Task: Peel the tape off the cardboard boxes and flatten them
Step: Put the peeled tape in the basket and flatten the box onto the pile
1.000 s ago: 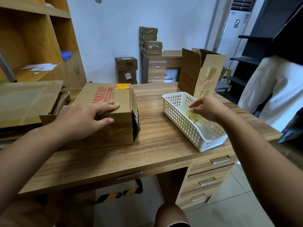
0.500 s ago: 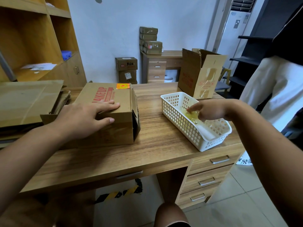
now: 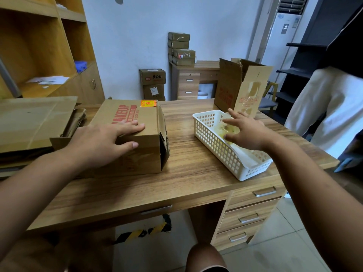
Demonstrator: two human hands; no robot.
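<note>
A brown cardboard box [image 3: 137,122] with red print and an orange sticker lies on its side on the wooden desk [image 3: 192,165]. My left hand [image 3: 102,140] rests flat on its top, fingers straight. My right hand [image 3: 245,132] hovers over the white plastic basket [image 3: 220,154] with its fingers spread and holds nothing. A crumpled wad of clear yellowish tape [image 3: 228,130] lies in the basket just under the fingers. A second box [image 3: 235,89] stands upright and open at the desk's far right, with tape on its front flap.
Flattened cardboard sheets [image 3: 35,120] are stacked at the left of the desk. A person in white clothing [image 3: 326,107] stands at the right edge. Drawers [image 3: 253,211] sit under the desk's right side. More taped boxes [image 3: 153,83] stand by the far wall.
My right hand dipped into the basket with the tape wad, then opened and lifted a little, leaving the wad in the basket. My left hand stayed on the box.
</note>
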